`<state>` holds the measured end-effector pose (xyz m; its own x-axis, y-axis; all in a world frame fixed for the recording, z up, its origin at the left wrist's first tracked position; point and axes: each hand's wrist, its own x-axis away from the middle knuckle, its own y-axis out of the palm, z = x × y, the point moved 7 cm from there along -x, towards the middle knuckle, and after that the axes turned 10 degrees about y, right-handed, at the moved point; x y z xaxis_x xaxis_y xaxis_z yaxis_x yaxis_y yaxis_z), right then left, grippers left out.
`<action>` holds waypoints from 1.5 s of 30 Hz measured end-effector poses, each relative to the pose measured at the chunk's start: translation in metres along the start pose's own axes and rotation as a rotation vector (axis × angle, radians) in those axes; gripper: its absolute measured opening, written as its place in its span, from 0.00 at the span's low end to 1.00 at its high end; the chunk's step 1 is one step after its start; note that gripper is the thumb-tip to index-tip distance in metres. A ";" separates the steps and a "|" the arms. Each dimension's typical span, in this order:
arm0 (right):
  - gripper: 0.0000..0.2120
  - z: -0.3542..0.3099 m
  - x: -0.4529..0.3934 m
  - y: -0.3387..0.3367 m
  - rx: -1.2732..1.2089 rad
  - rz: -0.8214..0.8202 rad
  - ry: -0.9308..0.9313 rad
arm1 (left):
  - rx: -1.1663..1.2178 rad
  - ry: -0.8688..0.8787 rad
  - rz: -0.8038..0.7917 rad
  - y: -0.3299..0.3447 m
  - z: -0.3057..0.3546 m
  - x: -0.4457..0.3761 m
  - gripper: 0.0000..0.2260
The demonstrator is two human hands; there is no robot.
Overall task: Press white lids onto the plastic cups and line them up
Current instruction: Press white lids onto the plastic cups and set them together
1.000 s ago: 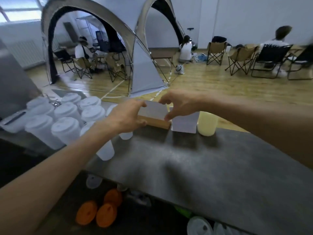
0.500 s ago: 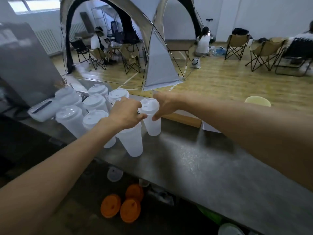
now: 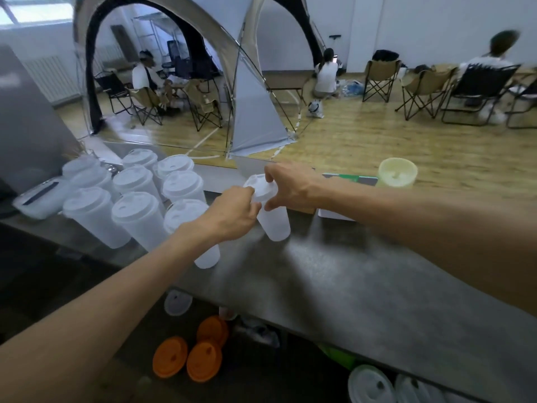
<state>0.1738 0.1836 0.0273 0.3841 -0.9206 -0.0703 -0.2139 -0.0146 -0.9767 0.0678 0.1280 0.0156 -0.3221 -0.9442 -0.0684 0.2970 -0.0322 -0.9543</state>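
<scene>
- Both hands on one cup (image 3: 274, 221) near the middle of the counter (image 3: 363, 286): right hand (image 3: 290, 189) pinching the white lid (image 3: 260, 186) at its rim, thumb below and fingers on top; left hand (image 3: 232, 218) curled against the lid's 8 o'clock edge, exact finger contact hidden.
- Lid sitting on the cup mouth, apparently being pressed home; seal not verifiable from here.
- Nine or so lidded cups (image 3: 136, 210) already grouped at 9 o'clock of the held cup, in rough rows, the nearest one (image 3: 186, 222) partly behind the left wrist.
- Judged well along: most cups capped, this one in hand, then a place to find beside the group.
- Spare white lids (image 3: 372, 385) at 5 o'clock below the counter edge, one more (image 3: 177, 302) at 7 o'clock, hinting at further cups, none seen uncapped.
- Orange lids (image 3: 189, 356) low at 7 o'clock, not needed.
- Yellow cup (image 3: 396, 173) and a green-edged box (image 3: 351, 179) at 2 o'clock, clear of the row.
- Tight spacing in the group: risk of knocking a neighbour when setting down.
</scene>
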 end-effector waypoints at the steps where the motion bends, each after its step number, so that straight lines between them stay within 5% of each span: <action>1: 0.27 0.011 0.013 -0.004 0.010 0.019 0.015 | 0.017 0.031 -0.012 0.006 0.015 -0.001 0.15; 10: 0.28 0.136 0.145 -0.040 0.010 0.168 0.291 | 0.152 0.378 -0.055 0.055 0.168 -0.020 0.05; 19: 0.27 0.216 0.249 -0.055 -0.048 0.175 0.547 | 0.258 0.522 -0.051 0.101 0.274 -0.037 0.12; 35: 0.27 0.249 0.274 -0.051 -0.012 0.247 0.504 | 0.049 0.751 0.136 0.128 0.273 -0.051 0.22; 40: 0.38 0.255 0.272 -0.042 0.039 0.140 0.373 | -0.029 0.824 0.178 0.125 0.273 -0.054 0.24; 45: 0.38 0.258 0.271 -0.036 0.101 0.137 0.301 | 0.035 0.828 0.199 0.131 0.271 -0.055 0.23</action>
<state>0.5171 0.0347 -0.0087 0.0724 -0.9854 -0.1544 -0.1491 0.1424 -0.9785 0.3681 0.0872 -0.0270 -0.8102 -0.3897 -0.4378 0.4413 0.0858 -0.8932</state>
